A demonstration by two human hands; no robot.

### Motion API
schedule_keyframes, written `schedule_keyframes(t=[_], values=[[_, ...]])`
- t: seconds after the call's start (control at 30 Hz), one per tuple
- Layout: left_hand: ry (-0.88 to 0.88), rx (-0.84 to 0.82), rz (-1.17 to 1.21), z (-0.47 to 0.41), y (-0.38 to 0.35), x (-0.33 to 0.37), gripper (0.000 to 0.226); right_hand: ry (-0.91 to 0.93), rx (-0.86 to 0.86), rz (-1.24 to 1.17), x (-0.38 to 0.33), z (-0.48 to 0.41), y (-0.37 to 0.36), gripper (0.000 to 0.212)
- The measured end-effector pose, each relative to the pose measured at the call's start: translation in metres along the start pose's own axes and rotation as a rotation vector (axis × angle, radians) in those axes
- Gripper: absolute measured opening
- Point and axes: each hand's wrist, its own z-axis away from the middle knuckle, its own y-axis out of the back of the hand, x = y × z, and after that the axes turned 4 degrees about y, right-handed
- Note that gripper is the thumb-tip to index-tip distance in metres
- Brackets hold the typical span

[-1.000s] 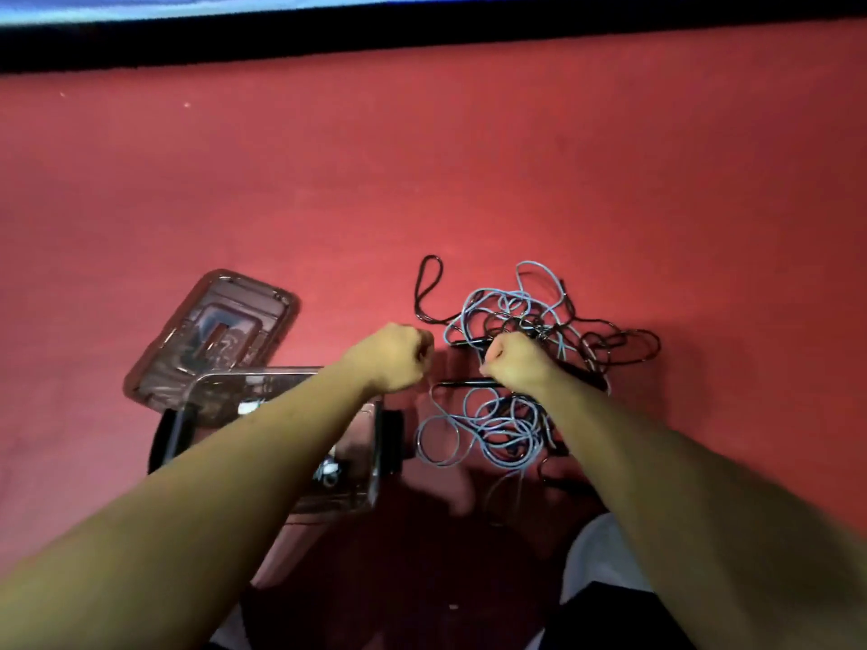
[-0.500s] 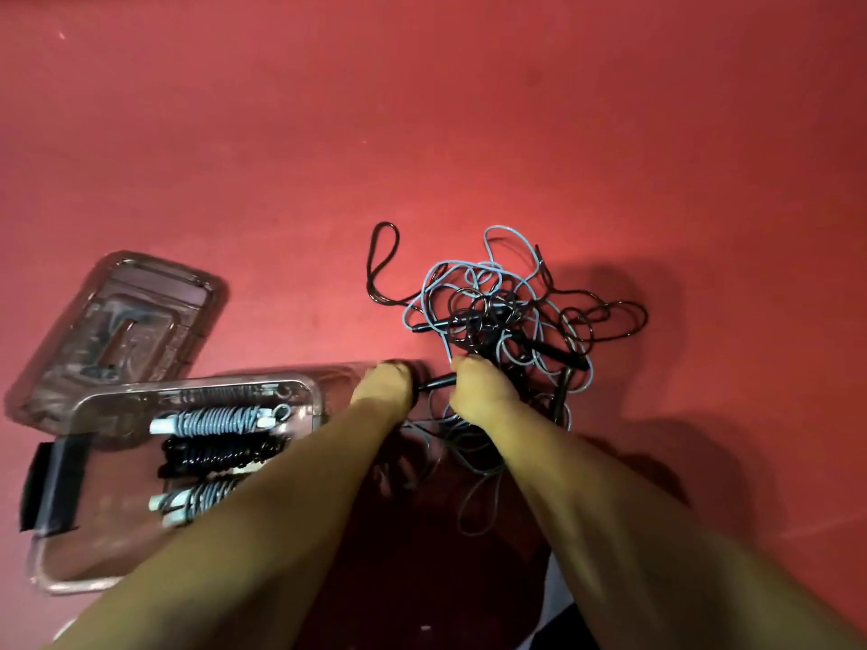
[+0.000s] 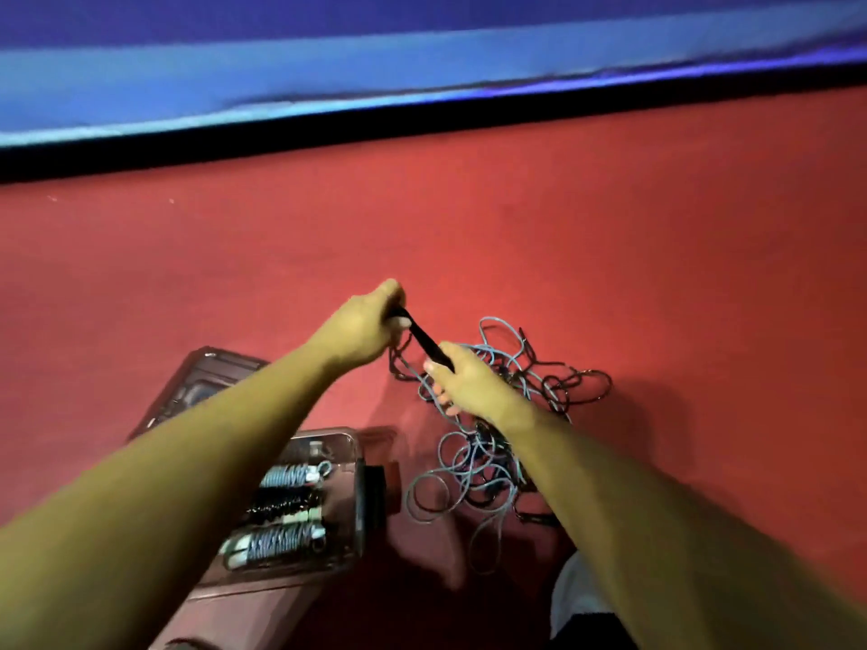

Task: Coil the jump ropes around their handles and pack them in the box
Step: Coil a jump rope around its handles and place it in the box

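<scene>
- My left hand (image 3: 368, 323) and right hand (image 3: 464, 384) each grip an end of a black handle (image 3: 424, 340), lifted above the tangled pile (image 3: 511, 415).
- I judge a coil is starting; next, free its rope from the blue loops.
- The clear box (image 3: 328, 434) beside the pile holds three coiled ropes (image 3: 281, 501).

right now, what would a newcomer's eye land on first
The black handle held between the left grip and right grip, mid-frame. Right of and below it, a tangle of blue and black ropes sprawls on the red floor; lower left, a clear box holds three coiled ropes.
</scene>
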Motion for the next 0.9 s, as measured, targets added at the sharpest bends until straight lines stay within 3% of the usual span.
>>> schedule_keyframes(t=[0.07,0.2,0.3,0.4,0.53,0.7,0.8,0.9], values=[[0.033,0.118,0.069,0.011,0.039,0.011,0.017,0.053,0.023,-0.068,-0.046,0.012,0.006,0.013],[0.176,0.472,0.160,0.042,0.107,0.032,0.045,0.241,0.075,-0.029,-0.136,0.041,0.011,0.017],[0.290,0.263,0.680,0.077,0.132,0.058,0.053,0.311,0.032,0.015,-0.187,0.071,0.002,0.020],[0.242,0.229,0.727,0.114,0.150,0.066,0.034,0.405,-0.092,0.120,-0.230,0.112,-0.006,0.009],[0.177,0.236,0.884,0.153,0.168,0.063,0.028,0.404,-0.323,0.286,-0.245,0.136,0.004,0.030],[0.046,-0.069,0.741,0.173,0.187,0.050,0.029,0.302,0.073,0.243,-0.229,0.106,-0.002,0.044],[-0.052,-0.122,1.033,0.170,0.194,0.044,0.027,0.445,0.114,0.158,-0.232,0.088,-0.012,0.014],[-0.134,-0.035,1.497,0.159,0.210,0.031,0.026,0.499,0.061,0.161,-0.228,0.077,-0.011,0.018]])
